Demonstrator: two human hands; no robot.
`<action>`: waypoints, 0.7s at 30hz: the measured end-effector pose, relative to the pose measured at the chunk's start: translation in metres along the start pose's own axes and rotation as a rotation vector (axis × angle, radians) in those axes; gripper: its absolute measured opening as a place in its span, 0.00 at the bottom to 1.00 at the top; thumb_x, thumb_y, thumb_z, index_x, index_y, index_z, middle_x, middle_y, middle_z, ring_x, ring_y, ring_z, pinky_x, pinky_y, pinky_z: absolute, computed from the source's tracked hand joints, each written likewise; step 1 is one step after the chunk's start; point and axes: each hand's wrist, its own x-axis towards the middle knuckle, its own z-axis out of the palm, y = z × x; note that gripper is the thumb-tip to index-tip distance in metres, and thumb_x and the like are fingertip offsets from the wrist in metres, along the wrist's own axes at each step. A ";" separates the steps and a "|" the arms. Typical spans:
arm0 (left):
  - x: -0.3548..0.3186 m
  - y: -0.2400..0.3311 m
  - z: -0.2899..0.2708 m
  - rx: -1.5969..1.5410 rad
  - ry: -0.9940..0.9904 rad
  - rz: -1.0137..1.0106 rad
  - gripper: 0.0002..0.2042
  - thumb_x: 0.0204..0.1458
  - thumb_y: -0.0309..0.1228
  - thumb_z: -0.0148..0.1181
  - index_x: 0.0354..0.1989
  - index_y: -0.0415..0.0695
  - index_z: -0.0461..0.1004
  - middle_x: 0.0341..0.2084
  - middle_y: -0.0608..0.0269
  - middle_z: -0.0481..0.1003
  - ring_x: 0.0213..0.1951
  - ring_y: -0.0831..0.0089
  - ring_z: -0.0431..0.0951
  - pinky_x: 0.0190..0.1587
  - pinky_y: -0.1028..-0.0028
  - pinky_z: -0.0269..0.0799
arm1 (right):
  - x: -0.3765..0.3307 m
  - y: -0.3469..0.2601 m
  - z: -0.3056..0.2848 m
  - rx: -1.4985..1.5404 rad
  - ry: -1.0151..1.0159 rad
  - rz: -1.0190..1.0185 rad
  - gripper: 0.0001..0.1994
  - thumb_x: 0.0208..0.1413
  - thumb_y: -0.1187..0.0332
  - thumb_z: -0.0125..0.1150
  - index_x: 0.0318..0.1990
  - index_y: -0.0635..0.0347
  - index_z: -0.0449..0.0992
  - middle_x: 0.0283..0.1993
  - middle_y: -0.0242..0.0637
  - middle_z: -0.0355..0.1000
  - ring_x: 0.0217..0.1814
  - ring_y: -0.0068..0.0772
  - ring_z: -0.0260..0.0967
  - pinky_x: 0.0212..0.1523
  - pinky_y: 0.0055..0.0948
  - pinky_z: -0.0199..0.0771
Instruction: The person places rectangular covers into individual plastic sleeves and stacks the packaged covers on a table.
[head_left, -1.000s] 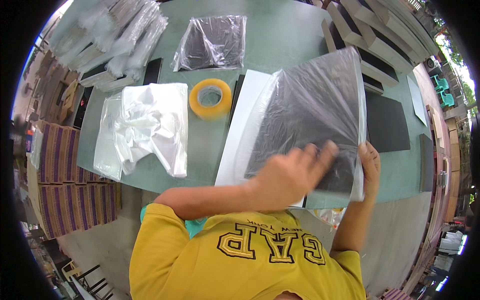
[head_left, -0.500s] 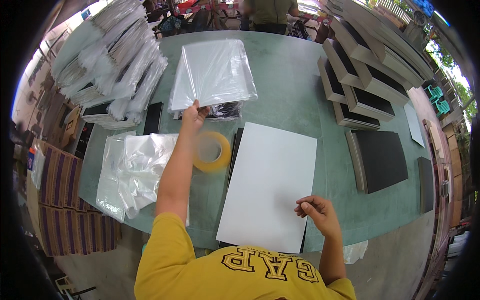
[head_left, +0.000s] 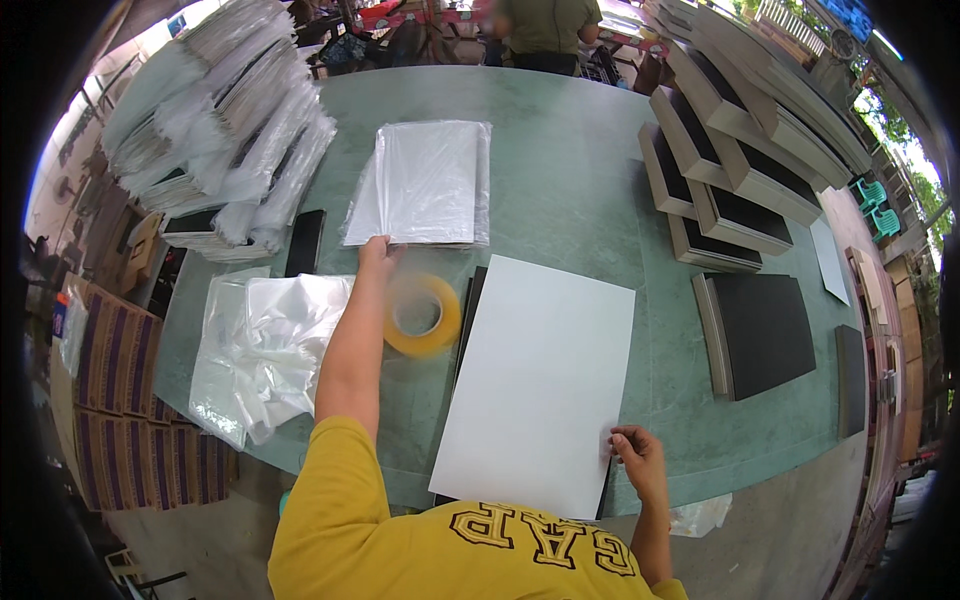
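Green tabletop (head_left: 560, 130): left fingers (head_left: 377, 244) pinch bagged sheet (head_left: 432, 182), right fingers (head_left: 624, 440) half-curled.

The tips of the left hand (head_left: 376, 256) are partly hidden at the near edge of the bagged sheet (head_left: 430, 185), and whether the white sheet (head_left: 540, 385) is touched by the fingers of the right hand (head_left: 642, 458) cannot be told. All but a sliver of the black board (head_left: 473, 305) is covered by the white sheet. The tape roll (head_left: 450, 320) is blurred. The clear bags (head_left: 265, 340) are partly screened by the left forearm (head_left: 348, 355). The co-worker (head_left: 545, 35) and the yellow shirt (head_left: 470, 555) are cut off by the upper and lower edges.
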 end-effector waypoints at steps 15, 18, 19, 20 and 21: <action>-0.307 -0.107 -0.075 1.520 -0.412 0.587 0.26 0.47 0.52 0.47 0.32 0.35 0.71 0.26 0.44 0.70 0.34 0.50 0.69 0.38 0.61 0.63 | 0.021 0.030 0.037 0.081 0.233 -0.225 0.20 0.53 0.61 0.45 0.47 0.69 0.62 0.44 0.52 0.65 0.47 0.46 0.62 0.49 0.33 0.59; -0.318 -0.109 -0.065 1.522 -0.408 0.442 0.26 0.46 0.52 0.48 0.32 0.36 0.71 0.27 0.44 0.70 0.35 0.51 0.69 0.39 0.62 0.63 | 0.028 0.032 0.030 0.096 0.234 -0.223 0.20 0.53 0.61 0.44 0.47 0.69 0.62 0.44 0.52 0.65 0.47 0.47 0.62 0.50 0.34 0.58; -0.323 -0.105 -0.065 1.507 -0.380 0.376 0.25 0.46 0.52 0.49 0.32 0.36 0.71 0.27 0.44 0.70 0.35 0.51 0.69 0.39 0.62 0.63 | 0.034 0.038 0.029 0.067 0.251 -0.214 0.21 0.53 0.60 0.44 0.48 0.69 0.62 0.44 0.52 0.66 0.47 0.47 0.62 0.50 0.34 0.58; -0.324 -0.108 -0.065 1.503 -0.404 0.407 0.24 0.46 0.50 0.50 0.31 0.36 0.71 0.27 0.45 0.70 0.35 0.52 0.69 0.40 0.62 0.63 | 0.038 0.039 0.029 0.035 0.259 -0.210 0.21 0.53 0.60 0.44 0.49 0.69 0.61 0.43 0.52 0.66 0.47 0.47 0.62 0.50 0.34 0.58; -0.325 -0.115 -0.068 1.498 -0.406 0.418 0.23 0.45 0.49 0.51 0.31 0.37 0.71 0.28 0.47 0.71 0.35 0.52 0.69 0.40 0.62 0.63 | 0.040 0.032 0.023 -0.040 0.307 -0.037 0.22 0.53 0.59 0.44 0.50 0.69 0.60 0.44 0.53 0.65 0.48 0.46 0.62 0.50 0.34 0.58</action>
